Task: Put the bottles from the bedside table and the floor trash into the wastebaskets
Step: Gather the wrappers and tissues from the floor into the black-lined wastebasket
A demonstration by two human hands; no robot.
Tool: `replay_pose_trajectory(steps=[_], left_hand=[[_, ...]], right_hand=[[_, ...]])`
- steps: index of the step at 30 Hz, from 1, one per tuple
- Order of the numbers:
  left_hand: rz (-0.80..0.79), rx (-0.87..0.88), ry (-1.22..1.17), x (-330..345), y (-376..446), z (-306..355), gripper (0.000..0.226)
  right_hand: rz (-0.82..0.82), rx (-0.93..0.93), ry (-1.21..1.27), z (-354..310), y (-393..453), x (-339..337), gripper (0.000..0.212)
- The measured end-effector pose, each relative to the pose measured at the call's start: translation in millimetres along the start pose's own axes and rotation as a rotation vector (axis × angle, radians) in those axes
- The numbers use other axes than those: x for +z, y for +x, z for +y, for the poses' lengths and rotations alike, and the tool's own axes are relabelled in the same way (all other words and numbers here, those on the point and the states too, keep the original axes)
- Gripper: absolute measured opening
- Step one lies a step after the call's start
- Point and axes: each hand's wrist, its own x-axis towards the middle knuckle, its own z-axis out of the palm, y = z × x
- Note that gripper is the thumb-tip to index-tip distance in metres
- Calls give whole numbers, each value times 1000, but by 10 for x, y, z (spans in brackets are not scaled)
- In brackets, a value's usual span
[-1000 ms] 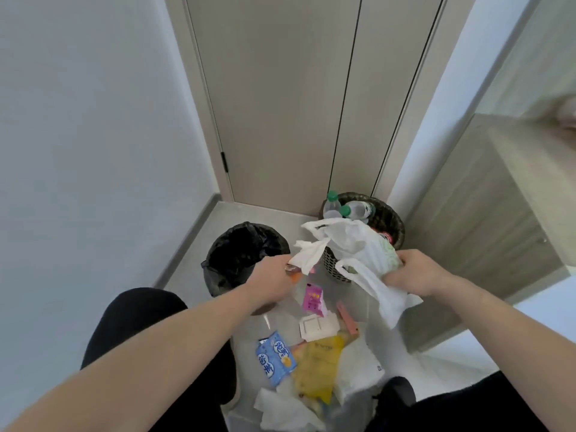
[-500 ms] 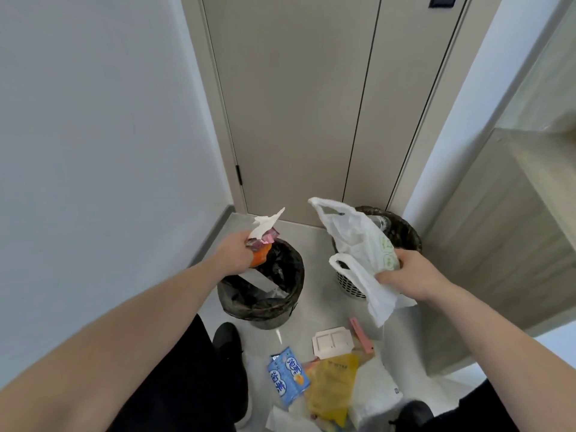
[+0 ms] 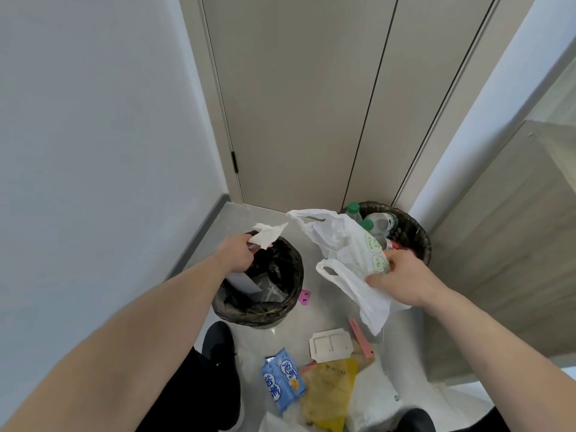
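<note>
My left hand pinches a crumpled white tissue over the far rim of the black-lined wastebasket. My right hand grips a white plastic bag in the air, in front of the dark woven wastebasket. Clear bottles with green caps stick out of the woven basket. On the floor lie a blue snack packet, a yellow wrapper, a white card tray, a pink strip and a small pink wrapper.
Both baskets stand in a narrow corner before a beige closet door, with a grey wall on the left and a wooden cabinet side on the right. My black shoe is just in front of the black basket.
My left hand carried the tissue and wrappers up over the black basket. The orange piece it held is gone from it, and a pink wrapper now lies on the floor beside the basket.
</note>
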Motion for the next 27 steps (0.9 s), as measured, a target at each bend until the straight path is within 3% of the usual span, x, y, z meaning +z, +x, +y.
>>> replay_pose_trajectory(steps=[4, 7, 12, 18, 24, 27], left_hand=[[-110, -29, 29, -21, -15, 29, 44], [-243, -63, 64, -47, -14, -11, 78], [-242, -109, 42, -181, -17, -114, 64], [-200, -133, -85, -280, -35, -341, 61], [-203, -161, -104, -298, -74, -520, 57], [-214, -183, -106, -303, -51, -626, 58]], right_hand=[[-8, 4, -12, -47, 78, 22, 23], [-12, 4, -13, -107, 140, 42, 26], [10, 22, 50, -307, 260, 173, 33], [80, -18, 323, -709, 435, 509, 30], [-18, 78, 684, -1005, 788, 1107, 36], [-72, 140, 789, -1104, 941, 1396, 29]])
